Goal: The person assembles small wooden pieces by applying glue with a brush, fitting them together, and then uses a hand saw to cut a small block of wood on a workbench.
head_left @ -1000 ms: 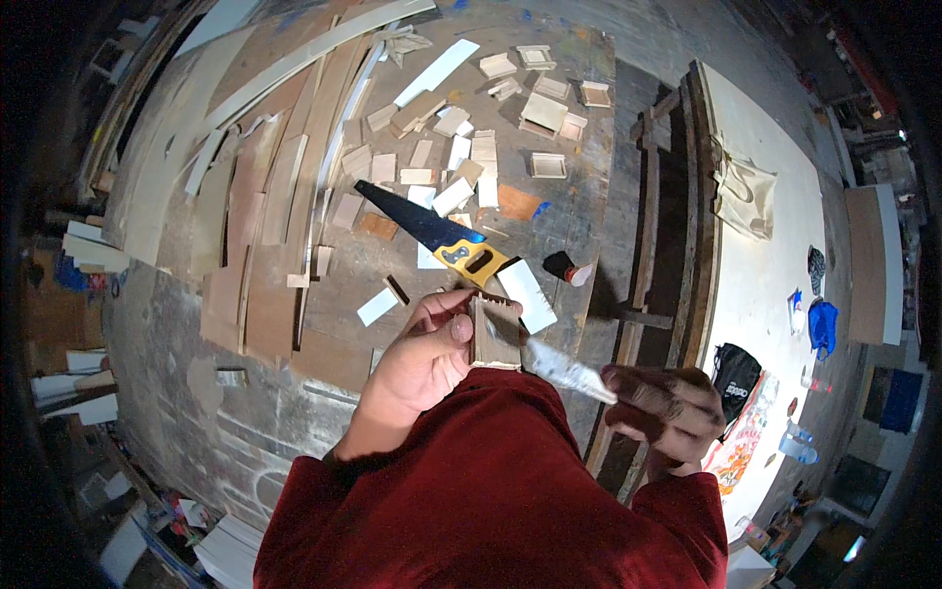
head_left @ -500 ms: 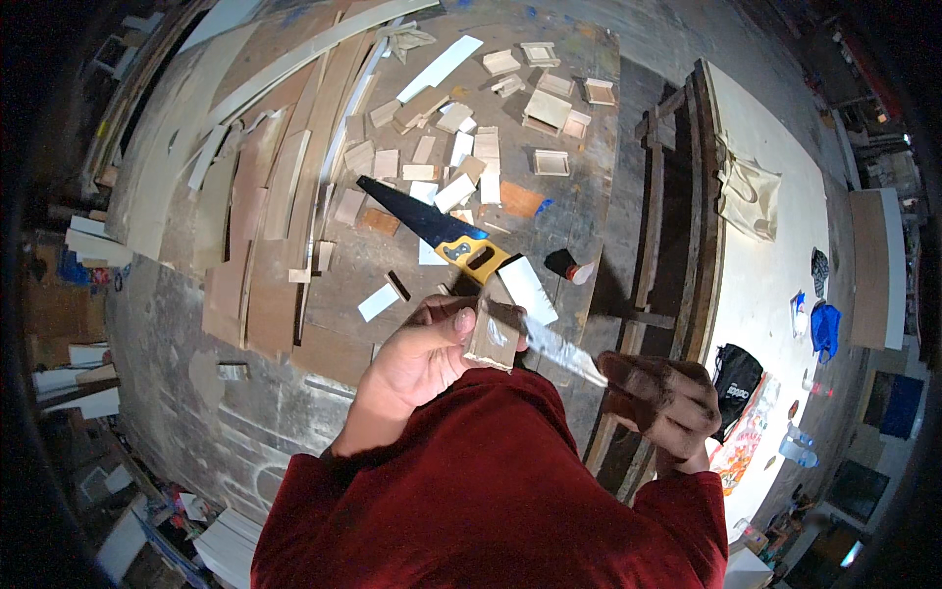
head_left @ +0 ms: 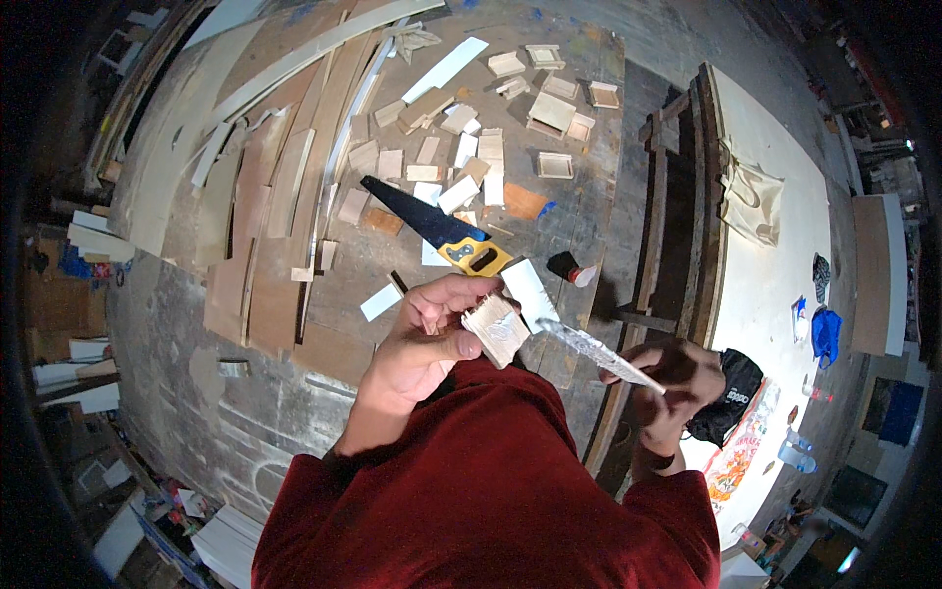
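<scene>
My left hand [head_left: 432, 339] grips a small wooden block [head_left: 498, 332] between thumb and fingers, with a whitish wet smear on its upper face. To its right, my right hand [head_left: 672, 383] is closed on the end of a thin flat stick [head_left: 603, 355] coated in whitish stuff. The stick's far tip points toward the block but is apart from it. Just beyond my hands lie a handsaw [head_left: 432, 221] with a dark blade and yellow handle, and a white board piece [head_left: 528, 294].
Small wooden blocks and box-like pieces [head_left: 551, 113] are scattered over the worktop ahead. Long planks [head_left: 285, 196] lie at the left. On the right, a pale bench [head_left: 756, 275] holds a cloth bag [head_left: 751, 201], a black pouch [head_left: 728, 398] and a blue bag [head_left: 826, 336].
My right hand has drawn the stick away to the right and slightly nearer me. My left hand has tilted the block, so its smeared face shows more fully.
</scene>
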Available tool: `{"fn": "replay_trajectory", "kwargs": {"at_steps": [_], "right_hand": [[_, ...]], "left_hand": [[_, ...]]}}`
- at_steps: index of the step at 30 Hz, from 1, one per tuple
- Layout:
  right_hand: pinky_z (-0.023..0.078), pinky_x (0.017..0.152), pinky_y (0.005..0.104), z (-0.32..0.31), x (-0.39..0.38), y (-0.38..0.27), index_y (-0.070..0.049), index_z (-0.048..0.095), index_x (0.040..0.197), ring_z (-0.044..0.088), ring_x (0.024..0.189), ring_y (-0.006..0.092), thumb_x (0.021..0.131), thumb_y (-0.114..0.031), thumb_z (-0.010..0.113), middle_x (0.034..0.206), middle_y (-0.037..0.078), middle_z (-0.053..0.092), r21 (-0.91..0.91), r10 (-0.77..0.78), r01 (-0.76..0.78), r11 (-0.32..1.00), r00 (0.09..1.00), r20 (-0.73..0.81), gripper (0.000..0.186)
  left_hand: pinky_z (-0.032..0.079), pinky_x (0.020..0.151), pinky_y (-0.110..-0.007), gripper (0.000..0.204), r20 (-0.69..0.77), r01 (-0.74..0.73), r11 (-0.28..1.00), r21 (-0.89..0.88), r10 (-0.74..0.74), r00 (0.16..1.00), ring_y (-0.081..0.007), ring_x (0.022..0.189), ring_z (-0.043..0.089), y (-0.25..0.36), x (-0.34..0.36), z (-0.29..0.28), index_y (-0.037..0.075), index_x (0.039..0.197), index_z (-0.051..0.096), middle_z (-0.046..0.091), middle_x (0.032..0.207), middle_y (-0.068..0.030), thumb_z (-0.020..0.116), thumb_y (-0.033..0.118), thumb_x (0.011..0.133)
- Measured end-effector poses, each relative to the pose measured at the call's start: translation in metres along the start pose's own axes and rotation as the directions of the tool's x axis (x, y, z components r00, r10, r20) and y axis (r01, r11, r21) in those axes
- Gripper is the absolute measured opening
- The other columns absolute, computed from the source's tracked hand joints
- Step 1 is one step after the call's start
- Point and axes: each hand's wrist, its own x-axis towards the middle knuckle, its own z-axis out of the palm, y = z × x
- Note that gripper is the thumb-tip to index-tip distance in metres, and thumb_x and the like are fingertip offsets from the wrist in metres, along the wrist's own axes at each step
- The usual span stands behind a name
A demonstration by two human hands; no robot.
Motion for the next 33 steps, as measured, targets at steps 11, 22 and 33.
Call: {"fn": "replay_trajectory", "kwargs": {"at_steps": [11,22,33], "right_hand": [[0.049,0.036,0.0301,0.052,0.036,-0.004,-0.004,0.042,0.074,0.057,0.04,0.0252,0.08,-0.008,0.059,0.066,0.022,0.058,0.726,0.395,-0.216,0.653,0.915,-0.083,0.019],[0.048,0.035,0.0292,0.046,0.037,-0.014,-0.004,0.042,0.072,0.055,0.039,0.0214,0.08,-0.008,0.06,0.064,0.017,0.055,0.774,0.398,-0.16,0.613,0.908,-0.128,0.02],[0.048,0.035,0.0282,0.045,0.034,-0.001,-0.004,0.044,0.072,0.057,0.039,0.0217,0.08,-0.006,0.06,0.064,0.017,0.056,0.713,0.286,-0.205,0.671,0.958,0.006,0.018]], "left_hand": [[0.058,0.09,-0.04,0.054,0.125,-0.163,0.955,0.247,0.135,0.983,-0.0281,0.116,0.062,0.0,-0.002,0.004,-0.002,0.116,0.062,0.064,0.122,-0.0188,0.081,-0.013,0.066],[0.059,0.089,-0.04,0.049,0.103,-0.205,0.95,0.237,0.185,0.977,-0.0272,0.11,0.065,0.001,-0.009,0.004,-0.005,0.111,0.063,0.065,0.117,-0.0195,0.08,-0.014,0.067],[0.062,0.081,-0.038,0.056,0.094,-0.243,0.944,0.221,0.228,0.969,-0.0271,0.105,0.066,-0.003,-0.009,-0.005,-0.006,0.117,0.059,0.065,0.116,-0.0198,0.081,-0.013,0.066]]}}
